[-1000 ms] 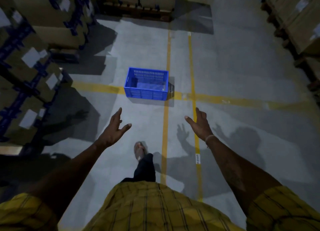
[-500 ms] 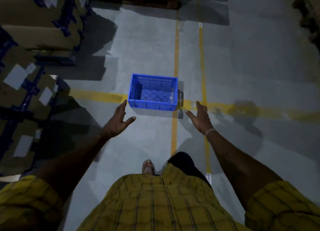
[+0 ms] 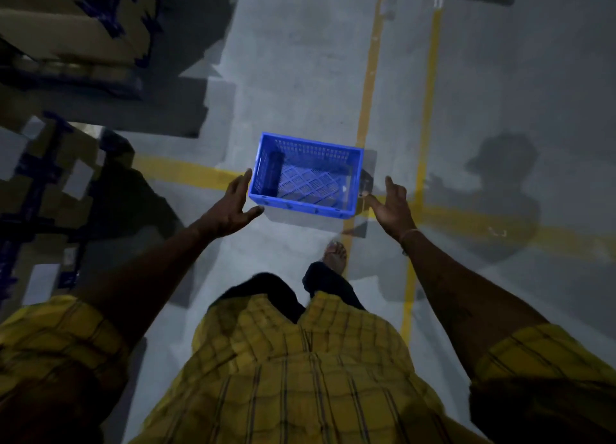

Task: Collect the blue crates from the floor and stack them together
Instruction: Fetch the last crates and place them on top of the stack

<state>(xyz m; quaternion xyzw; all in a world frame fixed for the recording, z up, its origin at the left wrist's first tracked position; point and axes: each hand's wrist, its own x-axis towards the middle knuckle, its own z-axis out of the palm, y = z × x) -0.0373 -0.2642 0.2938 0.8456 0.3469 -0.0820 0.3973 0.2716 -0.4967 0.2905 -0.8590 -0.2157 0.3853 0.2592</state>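
Blue crate point(image 3: 306, 176) sits upright on the grey floor point(image 3: 300, 76), over a yellow line point(image 3: 186, 173). Head view: left hand point(image 3: 233, 206) spread wide just beside its left wall, right hand point(image 3: 391, 206) spread wide near its right wall; neither grips it. Cardboard boxes point(image 3: 76, 20) stacked at left. One sandalled foot point(image 3: 336, 255) below the crate.
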